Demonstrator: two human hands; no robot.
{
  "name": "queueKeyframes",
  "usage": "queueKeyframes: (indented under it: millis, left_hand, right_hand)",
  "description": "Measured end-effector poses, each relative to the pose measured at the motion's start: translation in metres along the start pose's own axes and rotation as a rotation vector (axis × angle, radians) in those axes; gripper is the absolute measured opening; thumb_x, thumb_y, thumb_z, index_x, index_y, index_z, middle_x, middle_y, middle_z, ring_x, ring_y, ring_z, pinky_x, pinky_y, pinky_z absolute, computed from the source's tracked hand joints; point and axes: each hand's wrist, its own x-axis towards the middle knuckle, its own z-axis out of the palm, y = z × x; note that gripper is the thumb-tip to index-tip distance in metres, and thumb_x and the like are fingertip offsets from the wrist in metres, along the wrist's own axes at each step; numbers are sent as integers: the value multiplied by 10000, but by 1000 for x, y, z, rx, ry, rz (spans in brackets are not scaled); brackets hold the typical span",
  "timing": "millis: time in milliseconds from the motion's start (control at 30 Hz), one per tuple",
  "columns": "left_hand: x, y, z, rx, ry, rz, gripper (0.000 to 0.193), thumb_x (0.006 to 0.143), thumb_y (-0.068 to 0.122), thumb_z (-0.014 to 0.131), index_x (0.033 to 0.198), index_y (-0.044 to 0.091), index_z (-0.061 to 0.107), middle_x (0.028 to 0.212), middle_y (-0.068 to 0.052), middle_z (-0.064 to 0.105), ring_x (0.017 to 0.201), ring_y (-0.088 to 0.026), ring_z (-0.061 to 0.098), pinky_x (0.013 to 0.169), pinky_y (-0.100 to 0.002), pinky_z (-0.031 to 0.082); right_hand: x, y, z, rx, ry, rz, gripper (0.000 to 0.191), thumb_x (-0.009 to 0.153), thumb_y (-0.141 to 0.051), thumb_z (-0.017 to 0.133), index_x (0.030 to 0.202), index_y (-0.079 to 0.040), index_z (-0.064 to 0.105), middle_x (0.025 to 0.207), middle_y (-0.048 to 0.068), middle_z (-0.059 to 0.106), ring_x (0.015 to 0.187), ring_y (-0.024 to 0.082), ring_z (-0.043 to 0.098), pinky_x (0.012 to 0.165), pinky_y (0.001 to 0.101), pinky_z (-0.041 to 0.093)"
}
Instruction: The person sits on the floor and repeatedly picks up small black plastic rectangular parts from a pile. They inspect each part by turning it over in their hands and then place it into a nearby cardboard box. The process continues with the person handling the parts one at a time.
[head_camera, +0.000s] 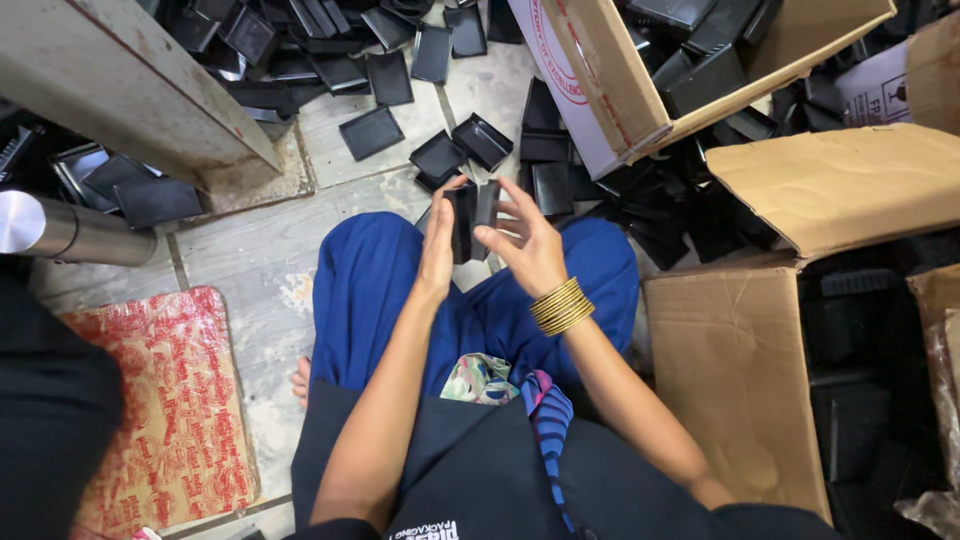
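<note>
Both hands, the left hand (437, 243) and right hand (528, 245), hold black trays (472, 215) together; keep edges lined up and grip snug.

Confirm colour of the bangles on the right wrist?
Gold: a stack of thin bangles on the right wrist, seen clearly in the head view.
</note>
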Motion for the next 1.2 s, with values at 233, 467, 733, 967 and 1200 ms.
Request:
queueKeyframes:
  millis: [233, 467, 733, 967, 1200]
  left_hand:
    - [-6, -5, -4, -36, -28, 30, 630, 1100, 580, 334, 1461, 91, 502, 1392, -94, 549, 1291, -198, 526, 1110, -308, 412]
    - [-9, -1, 4, -299, -56, -26, 587, 1085, 525, 383, 1504, 118, 438, 1355, -78, 522, 1143, -202, 581, 993, -330, 482]
    - [-6, 12, -14, 320, 311, 323, 406, 1084, 376, 446, 1040, 28, 652, 955, -86, 665, 857, -201, 613, 733, -355, 452]
    - [-13, 4, -18, 645, 585, 228, 614, 1092, 381, 387, 656, -9, 575, 604, -150, 563, 565, -331, 570, 610, -456, 393]
    - [-1, -22, -30, 385, 490, 200, 727, 1102, 605, 202, 908, 36, 611, 841, -107, 643, 783, -232, 603, 754, -361, 452]
  right_hand:
    - [0, -5, 17, -232, -47, 16, 812, 866, -230, 837, 1557, -145, 419, 1372, 195, 640, 1177, 257, 714, 947, 356, 620]
    - [5, 16, 11, -85, -181, -55, 856, 941, -170, 785, 1639, -173, 290, 1443, 177, 563, 1100, 223, 626, 887, 338, 542]
    - [-13, 1, 1, -639, -31, -214, 501, 818, -161, 847, 1288, -135, 677, 942, 118, 745, 819, 214, 708, 780, 322, 582]
    - [-40, -10, 20, -513, -223, -126, 450, 877, -200, 782, 1268, -46, 620, 1045, 170, 744, 981, 269, 751, 852, 357, 570]
    - [-7, -30, -6, -541, -261, -195, 364, 841, -195, 821, 1130, -16, 691, 855, 111, 704, 735, 268, 705, 662, 371, 563]
